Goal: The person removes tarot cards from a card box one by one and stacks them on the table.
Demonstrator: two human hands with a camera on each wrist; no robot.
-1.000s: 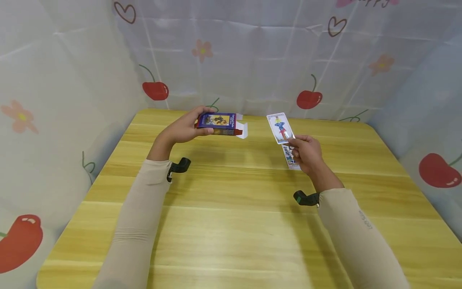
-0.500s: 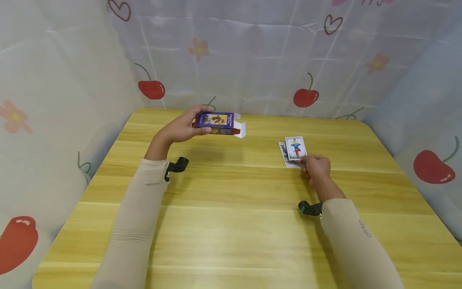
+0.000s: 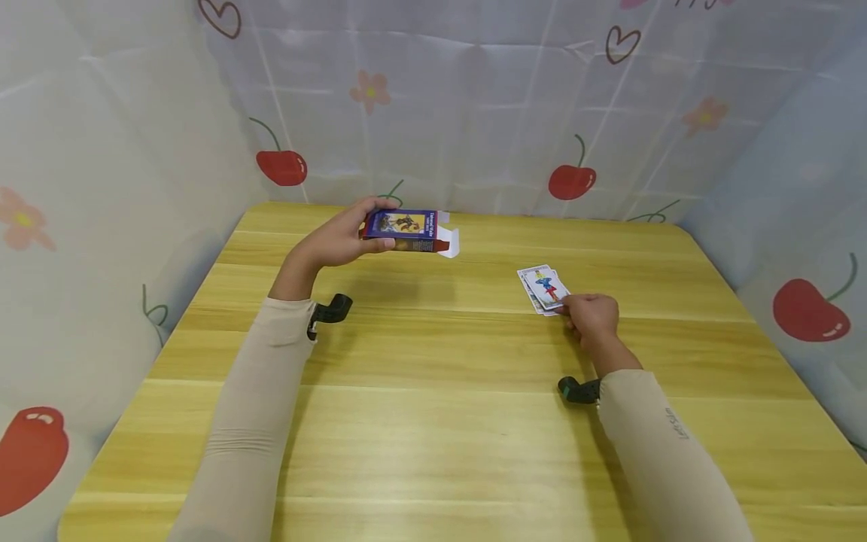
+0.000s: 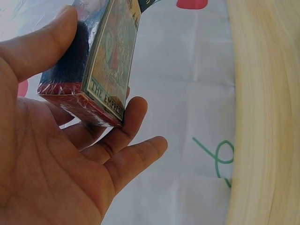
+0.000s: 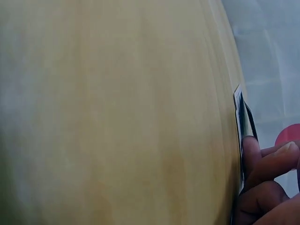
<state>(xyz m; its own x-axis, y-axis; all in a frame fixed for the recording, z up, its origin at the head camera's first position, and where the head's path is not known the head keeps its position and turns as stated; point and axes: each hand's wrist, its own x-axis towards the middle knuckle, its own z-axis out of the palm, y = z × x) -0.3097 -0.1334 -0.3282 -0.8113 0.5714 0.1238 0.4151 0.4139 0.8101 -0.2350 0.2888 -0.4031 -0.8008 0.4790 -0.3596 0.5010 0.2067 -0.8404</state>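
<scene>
Wooden table point(image 3: 433, 421): cards point(image 3: 542, 288) under right hand point(image 3: 591, 318) fingers point(image 5: 255, 154).

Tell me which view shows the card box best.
The head view: the whole card box shows, end flap open, held above the table by the left hand. The left wrist view shows only its closed end, close up. The right wrist view shows none of it.

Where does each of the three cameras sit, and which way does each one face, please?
Head: on the head, looking forward and down at the yellow wooden table; both sleeved arms show.
Left wrist: under the left hand, facing the blue-and-red cardboard card box it grips.
Right wrist: beside the right hand, skimming the tabletop towards the small pile of picture cards.
Head and left wrist share the box.
</scene>
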